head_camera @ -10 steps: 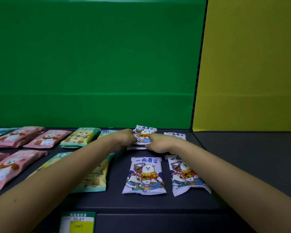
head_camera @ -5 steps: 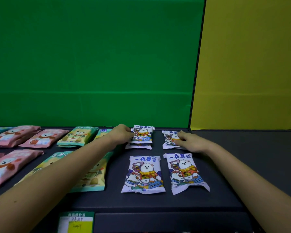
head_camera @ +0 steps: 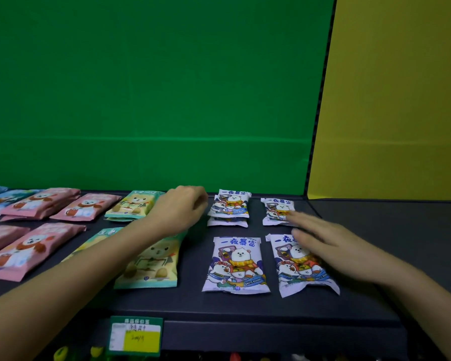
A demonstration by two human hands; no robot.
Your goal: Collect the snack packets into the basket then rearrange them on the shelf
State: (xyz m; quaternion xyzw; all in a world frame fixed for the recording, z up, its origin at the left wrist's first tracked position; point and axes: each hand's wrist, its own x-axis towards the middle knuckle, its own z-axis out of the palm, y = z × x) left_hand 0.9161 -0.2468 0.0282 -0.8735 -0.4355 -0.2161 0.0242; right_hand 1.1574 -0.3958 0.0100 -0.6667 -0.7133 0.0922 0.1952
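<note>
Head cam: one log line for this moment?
stage: arranging on shelf | left hand: curled, empty | right hand: flat over front-right white packet | white packets: two rows

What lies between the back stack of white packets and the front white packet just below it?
In the head view, only bare dark shelf separates the back stack from the front white packet; neither hand covers that strip.
</note>
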